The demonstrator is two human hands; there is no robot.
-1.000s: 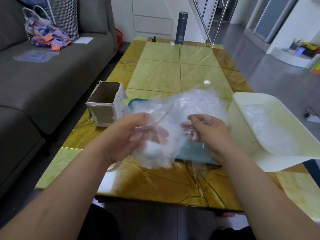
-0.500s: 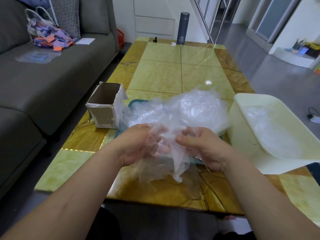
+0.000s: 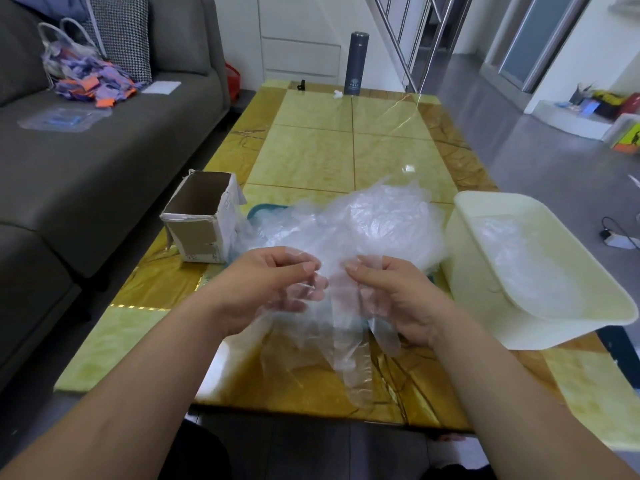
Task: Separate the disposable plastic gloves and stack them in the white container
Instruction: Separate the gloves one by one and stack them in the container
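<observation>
Left hand: the left hand (image 3: 277, 285) has its fingers curled. It pinches a thin transparent plastic glove film (image 3: 346, 323) between thumb and fingertips.
Right hand: the right hand (image 3: 391, 299), fingers also curled, pinches the same glove film just beside the left hand.
Held item: the glove film hangs from both hands over the near part of the glossy yellow-green marbled surface (image 3: 311, 150). Finger-shaped lobes trail downward.
Supply: a crumpled heap of clear disposable gloves (image 3: 367, 223) lies behind the hands. It sits between an open brown cardboard box (image 3: 201, 220) and the white rectangular plastic container (image 3: 474, 271).
Destination: the white container stands at the right of the surface, with stacked clear gloves (image 3: 519, 258) already inside.
Risk, double pick: the layers cling together. Two gloves may go across as one if the pinch fails to part them.
Risk, tearing: the film is thin. A sharp pull apart would probably stretch or rip it.
Risk, drag: if the film is caught in the heap, lifting it could pull more gloves toward the surface edge.
Risk, stacking: a limp glove released carelessly is likely to land crumpled rather than flat.
Hidden, layer count: the number of layers in the pinch cannot be told through the transparent film.
Hidden, separation: whether the glove film is free of the heap cannot be told.
Hidden, tray: a teal rim (image 3: 263, 211) shows under the heap, and the rest is covered.
Hidden, stack height: the depth of the gloves inside the container is hard to make out.
</observation>
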